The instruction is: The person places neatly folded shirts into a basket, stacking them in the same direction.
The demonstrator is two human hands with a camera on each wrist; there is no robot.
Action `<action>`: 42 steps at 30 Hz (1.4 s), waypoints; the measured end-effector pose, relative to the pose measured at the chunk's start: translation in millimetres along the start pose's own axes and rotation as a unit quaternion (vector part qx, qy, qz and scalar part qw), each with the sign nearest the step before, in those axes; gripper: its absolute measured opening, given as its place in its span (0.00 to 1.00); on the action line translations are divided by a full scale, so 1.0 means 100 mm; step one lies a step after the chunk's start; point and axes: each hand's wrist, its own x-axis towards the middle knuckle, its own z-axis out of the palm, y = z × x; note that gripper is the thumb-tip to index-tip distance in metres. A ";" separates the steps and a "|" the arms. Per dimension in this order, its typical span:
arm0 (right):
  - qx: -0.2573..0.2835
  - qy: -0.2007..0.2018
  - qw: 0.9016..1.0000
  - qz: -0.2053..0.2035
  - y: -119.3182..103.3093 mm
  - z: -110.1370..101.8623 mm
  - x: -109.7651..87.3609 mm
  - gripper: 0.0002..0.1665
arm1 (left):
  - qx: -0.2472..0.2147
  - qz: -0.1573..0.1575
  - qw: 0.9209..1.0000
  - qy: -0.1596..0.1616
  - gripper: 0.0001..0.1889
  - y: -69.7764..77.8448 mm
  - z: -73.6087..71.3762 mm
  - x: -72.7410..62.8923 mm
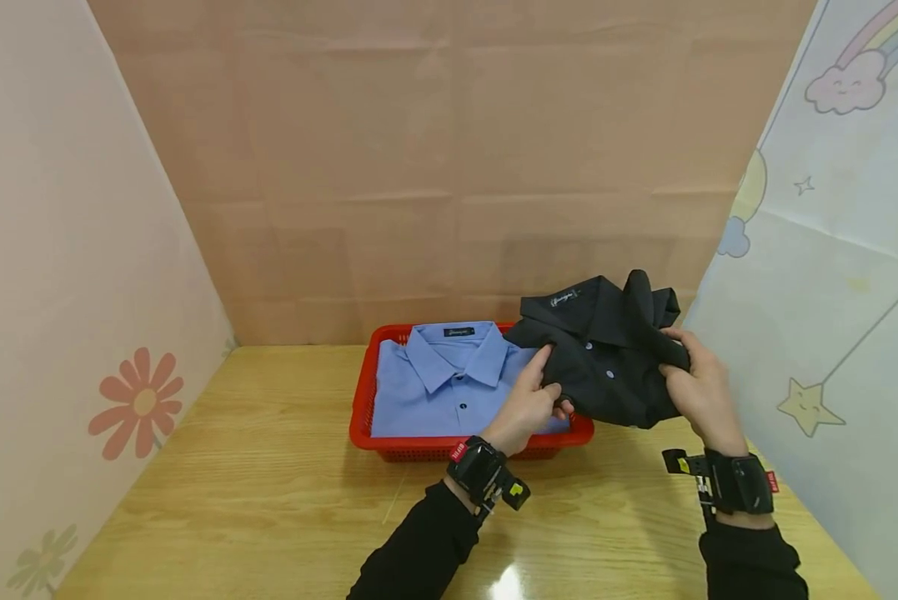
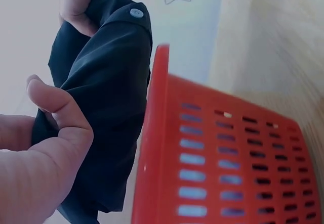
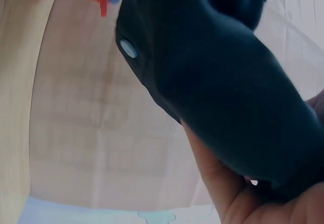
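A folded black shirt with pale buttons is held up over the right end of a red basket. My left hand pinches the shirt's left side, thumb on top. On its right side my right hand grips the cloth between thumb and fingers. Inside the basket lies a folded light blue shirt, collar to the back. In the left wrist view the black shirt hangs beside the basket's slotted wall. The right wrist view shows my fingers beneath the bunched cloth.
The basket stands on a wooden table, close to a brown paper-covered back wall. Light printed panels rise on both sides, the right one near my right hand.
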 end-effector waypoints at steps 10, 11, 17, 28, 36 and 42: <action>0.030 0.015 0.999 -0.027 -0.07 0.21 -0.02 0.30 | 0.025 0.025 0.999 0.004 0.33 0.04 -0.22 -0.09; 0.034 0.016 0.999 -0.030 -0.09 0.23 -0.02 0.30 | 0.026 0.027 0.999 0.004 0.33 0.04 -0.24 -0.11; 0.052 0.026 0.997 -0.051 -0.16 0.37 -0.05 0.28 | 0.036 0.034 0.999 0.009 0.33 0.04 -0.38 -0.19; 0.097 0.031 0.992 -0.072 -0.29 0.68 -0.10 0.24 | 0.068 0.046 0.996 0.040 0.33 0.04 -0.68 -0.34; 0.111 0.022 0.991 -0.067 -0.41 0.80 -0.13 0.21 | 0.090 0.051 0.993 0.053 0.33 0.04 -0.87 -0.42; 0.133 0.004 0.988 -0.082 -0.44 0.87 -0.16 0.20 | 0.095 0.045 0.993 0.061 0.33 0.03 -0.97 -0.45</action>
